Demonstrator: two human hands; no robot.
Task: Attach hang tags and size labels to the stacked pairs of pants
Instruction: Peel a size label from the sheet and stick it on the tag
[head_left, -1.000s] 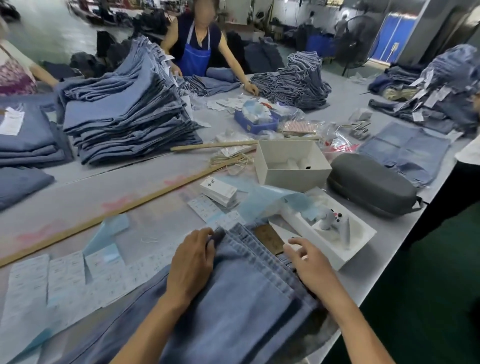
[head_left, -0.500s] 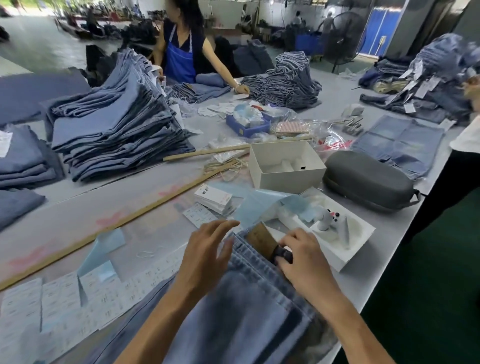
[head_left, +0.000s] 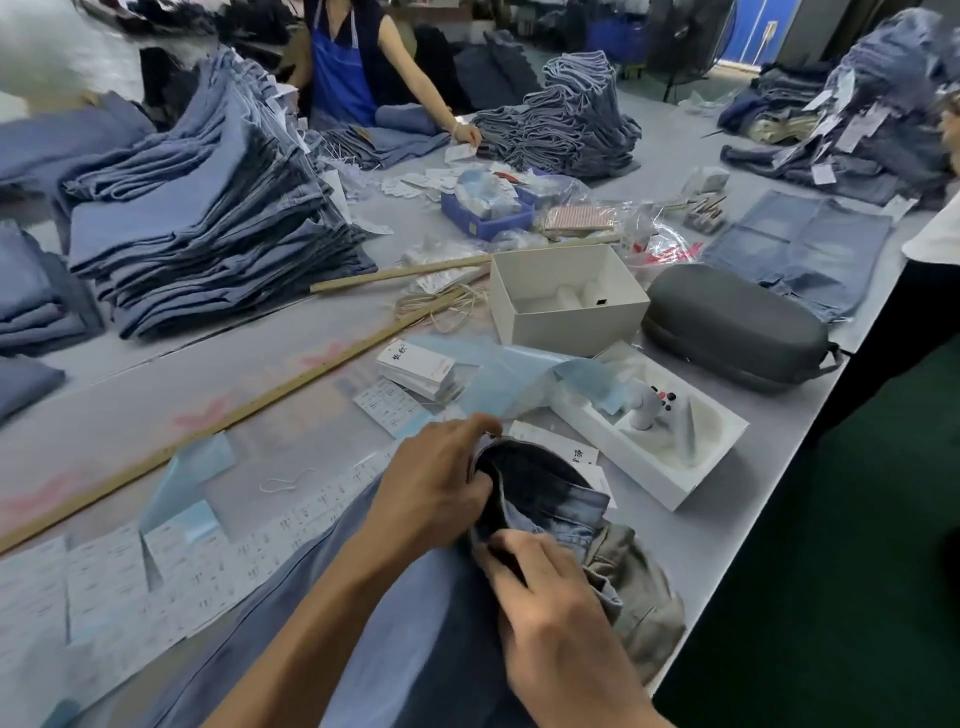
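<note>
We've got the top pair of pants (head_left: 415, 597) right at the near edge of the table (head_left: 156, 395), waistband (head_left: 535, 483) folded open so the dark inside shows. Our left hand (head_left: 431, 499) grips the far rim of that waistband, fingers curled over the edge; our right hand (head_left: 550, 613) pinches the near side, fingers closed on the denim. Both hands are clamped on cloth, then, and neither seems to hold a tag yet.

We read this as opening up the spot where the label goes. To do it well, we'd keep the band spread flat and taut between the two grips, so that only one layer gets caught, and bring a tag in without letting the fold collapse.

Supplies sit handy: a hang tag (head_left: 566, 449) touching the waistband's far side, a small stack of hang tags (head_left: 415, 371) just beyond, and sheets of size labels (head_left: 104, 587) spread to the left. Further out there's a white tray with a controller (head_left: 649, 415), an open white box (head_left: 566, 296), a grey case (head_left: 737, 325), a long wooden ruler (head_left: 234, 410), and the tall pile of folded jeans (head_left: 208, 218), where a person in a blue apron (head_left: 343, 78) works.
</note>
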